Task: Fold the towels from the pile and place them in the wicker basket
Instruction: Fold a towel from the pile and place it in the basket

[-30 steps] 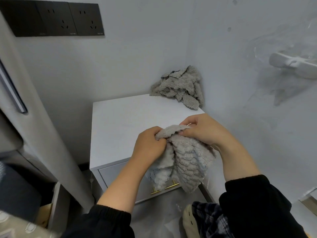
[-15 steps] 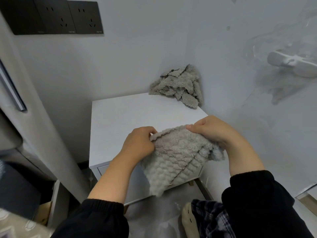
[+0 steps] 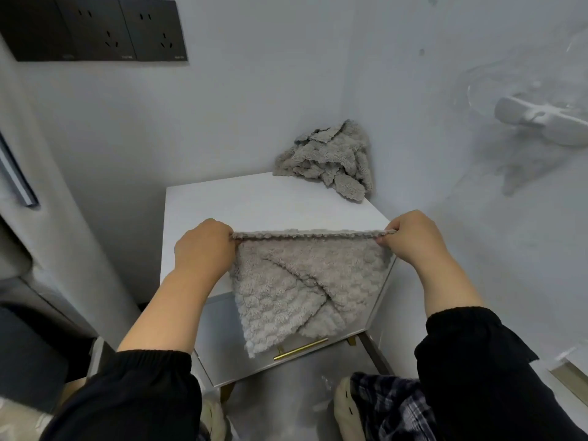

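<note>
Two pale grey walls (image 3: 254, 106), meeting in a corner. On the left, a grey door (image 3: 63, 218) with a dark bar handle.

White bedside cabinet (image 3: 254, 202), pushed into that corner. Shows a bare top and one drawer front (image 3: 222, 329) below.

Black sleeves (image 3: 127, 396) at the bottom edge, pushed up the forearms. Reach in from either side towards the cabinet's front.

Grey fleecy towel (image 3: 302, 281), held up in the air in front of the cabinet's near edge and drawer. Hangs from a taut, level top edge, with one flap doubled across its face in a slanting crease and the lowest corner drooping down at the left.

Pile of towels (image 3: 331, 160) in the same grey, crumpled. Sits heaped on the cabinet's far right corner against the walls, well apart from the held one.

Black socket panel (image 3: 95, 27), outlets side by side, high on the far wall at left.

Left hand (image 3: 203, 249): fingers curled tight, pinching the towel's top left corner. Right hand (image 3: 413, 243): likewise curled, pinching the top right corner between thumb and forefinger, with a small tip of cloth poking out past the fingers.

White wall fitting (image 3: 541, 122) on the right wall, blurred; cannot tell what kind.

Plaid trouser leg (image 3: 391, 405) and pale slipper (image 3: 346, 409) at the bottom, on the floor near the cabinet.

Slim brass handle (image 3: 300, 349) across the drawer front, just below the towel's hanging hem.
</note>
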`<action>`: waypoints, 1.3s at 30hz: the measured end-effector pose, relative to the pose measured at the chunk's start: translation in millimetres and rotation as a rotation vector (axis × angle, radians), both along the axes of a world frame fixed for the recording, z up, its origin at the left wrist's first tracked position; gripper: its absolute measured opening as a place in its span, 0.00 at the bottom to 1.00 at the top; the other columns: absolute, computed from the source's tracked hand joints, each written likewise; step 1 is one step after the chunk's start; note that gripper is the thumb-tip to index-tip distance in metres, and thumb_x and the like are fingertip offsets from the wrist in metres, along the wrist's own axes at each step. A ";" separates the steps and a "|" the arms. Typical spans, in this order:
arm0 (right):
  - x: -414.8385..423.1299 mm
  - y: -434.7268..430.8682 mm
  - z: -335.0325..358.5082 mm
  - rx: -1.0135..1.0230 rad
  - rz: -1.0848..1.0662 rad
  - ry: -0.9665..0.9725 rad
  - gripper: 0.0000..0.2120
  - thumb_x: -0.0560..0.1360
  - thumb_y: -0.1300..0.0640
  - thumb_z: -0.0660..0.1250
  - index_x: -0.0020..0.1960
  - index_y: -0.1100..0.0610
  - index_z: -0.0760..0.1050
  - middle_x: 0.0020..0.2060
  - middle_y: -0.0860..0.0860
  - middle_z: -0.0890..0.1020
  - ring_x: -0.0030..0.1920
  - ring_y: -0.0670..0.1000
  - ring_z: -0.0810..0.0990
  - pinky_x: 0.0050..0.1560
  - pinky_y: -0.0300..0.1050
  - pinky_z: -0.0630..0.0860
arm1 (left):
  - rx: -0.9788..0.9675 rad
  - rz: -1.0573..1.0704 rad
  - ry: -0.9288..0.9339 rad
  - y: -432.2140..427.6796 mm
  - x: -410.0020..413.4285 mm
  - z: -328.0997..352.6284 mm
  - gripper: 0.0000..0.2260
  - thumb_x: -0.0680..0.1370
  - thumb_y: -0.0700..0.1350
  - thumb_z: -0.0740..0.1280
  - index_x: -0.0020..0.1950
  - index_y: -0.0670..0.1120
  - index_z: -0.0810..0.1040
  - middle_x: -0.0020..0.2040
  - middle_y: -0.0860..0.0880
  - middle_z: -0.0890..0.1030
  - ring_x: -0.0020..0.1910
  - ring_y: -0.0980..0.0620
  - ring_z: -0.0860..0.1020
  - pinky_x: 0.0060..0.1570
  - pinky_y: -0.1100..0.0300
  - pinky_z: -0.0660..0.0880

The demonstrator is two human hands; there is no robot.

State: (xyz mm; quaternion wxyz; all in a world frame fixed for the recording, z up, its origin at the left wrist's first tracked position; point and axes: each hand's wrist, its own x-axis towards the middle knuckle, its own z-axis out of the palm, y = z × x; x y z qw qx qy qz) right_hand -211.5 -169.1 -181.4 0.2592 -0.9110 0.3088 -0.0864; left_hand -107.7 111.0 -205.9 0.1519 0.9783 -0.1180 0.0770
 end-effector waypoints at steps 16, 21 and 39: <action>34.7 -0.1 -1.1 0.852 -0.062 -0.665 0.09 0.81 0.63 0.57 0.42 0.61 0.69 0.41 0.60 0.80 0.40 0.51 0.85 0.35 0.35 0.80 | -1.493 0.047 0.638 -14.3 21.8 12.1 0.07 0.81 0.39 0.58 0.57 0.41 0.74 0.56 0.42 0.81 0.53 0.48 0.81 0.55 0.56 0.77; 62.0 4.1 2.8 0.767 -0.009 -0.770 0.10 0.81 0.62 0.56 0.42 0.58 0.71 0.49 0.62 0.81 0.49 0.53 0.83 0.49 0.41 0.80 | -1.669 -0.167 0.653 -22.0 30.0 20.0 0.18 0.82 0.47 0.56 0.72 0.47 0.67 0.68 0.50 0.74 0.68 0.54 0.70 0.68 0.54 0.62; 53.9 -8.7 -31.6 0.768 -0.094 -0.648 0.06 0.73 0.63 0.68 0.37 0.57 0.76 0.36 0.53 0.79 0.37 0.49 0.76 0.41 0.42 0.72 | -1.210 0.101 0.500 -14.3 20.6 -10.5 0.05 0.76 0.36 0.66 0.43 0.43 0.81 0.42 0.43 0.78 0.38 0.48 0.78 0.47 0.53 0.79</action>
